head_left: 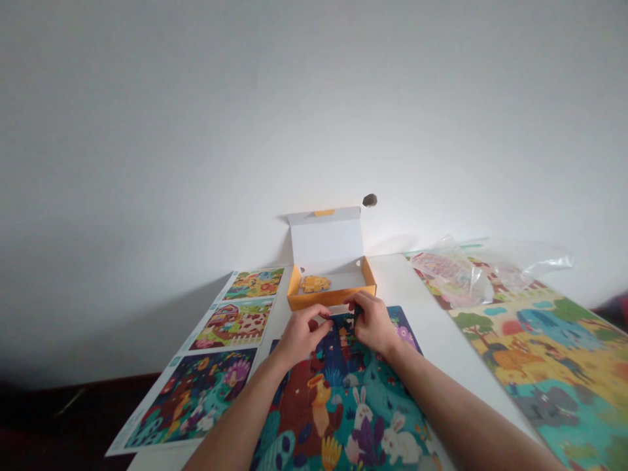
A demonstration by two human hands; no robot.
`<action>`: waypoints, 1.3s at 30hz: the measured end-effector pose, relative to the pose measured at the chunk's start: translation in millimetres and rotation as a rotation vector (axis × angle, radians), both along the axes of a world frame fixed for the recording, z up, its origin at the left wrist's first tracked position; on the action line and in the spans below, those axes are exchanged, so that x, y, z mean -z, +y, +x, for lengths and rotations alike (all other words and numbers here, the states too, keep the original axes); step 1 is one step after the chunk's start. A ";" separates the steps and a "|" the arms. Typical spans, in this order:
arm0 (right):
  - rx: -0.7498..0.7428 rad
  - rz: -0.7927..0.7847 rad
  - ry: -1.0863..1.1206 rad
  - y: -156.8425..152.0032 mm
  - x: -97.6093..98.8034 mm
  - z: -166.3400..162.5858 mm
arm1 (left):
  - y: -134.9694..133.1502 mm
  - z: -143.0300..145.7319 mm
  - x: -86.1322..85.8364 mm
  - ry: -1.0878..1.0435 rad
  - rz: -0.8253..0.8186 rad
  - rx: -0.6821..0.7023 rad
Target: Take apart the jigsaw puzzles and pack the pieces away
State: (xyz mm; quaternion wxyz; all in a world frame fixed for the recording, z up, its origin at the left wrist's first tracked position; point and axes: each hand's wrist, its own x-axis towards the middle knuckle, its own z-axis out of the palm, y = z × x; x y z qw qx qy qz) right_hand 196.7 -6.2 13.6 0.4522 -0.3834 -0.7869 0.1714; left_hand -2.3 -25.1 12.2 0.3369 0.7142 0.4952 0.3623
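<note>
A dark blue and teal jigsaw puzzle [338, 405] with a bear and rabbits lies before me, largely fitted together. Both of my hands are at its far edge. The thumb and forefinger of my left hand [307, 333] are bent close together at that edge; whatever they pinch is too small to make out. To its right, my right hand [375, 324] has its fingers curled around a dark puzzle piece [355, 312], mostly hidden by the fingers. Just beyond the hands, an orange box [333, 297] stands with its lid up, several yellow puzzle pieces [314, 283] inside.
On the left lies a printed sheet [230, 324] with three pictures. A colourful animal puzzle [534, 353] lies on the right, a crumpled clear plastic bag [461, 278] over its far end. Behind the white table [436, 333] rises a pale wall [314, 118].
</note>
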 end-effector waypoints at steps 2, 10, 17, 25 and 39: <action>-0.072 -0.009 -0.019 0.6 0.2 0.6 | -0.5 -1.0 -0.1 -0.006 0.000 0.016; -0.020 -0.017 0.011 2.4 3.7 1.0 | -4.6 -3.0 -3.3 -0.066 0.022 0.063; -0.025 0.039 0.118 -3.1 -4.2 1.3 | -2.8 0.0 -2.7 0.021 0.034 0.069; -0.033 0.050 0.190 -4.2 -4.7 0.1 | -2.5 2.8 -7.8 0.156 0.225 0.121; -0.133 0.108 0.218 -20.3 -15.3 -0.3 | 2.4 4.0 -0.5 0.026 -0.006 -0.025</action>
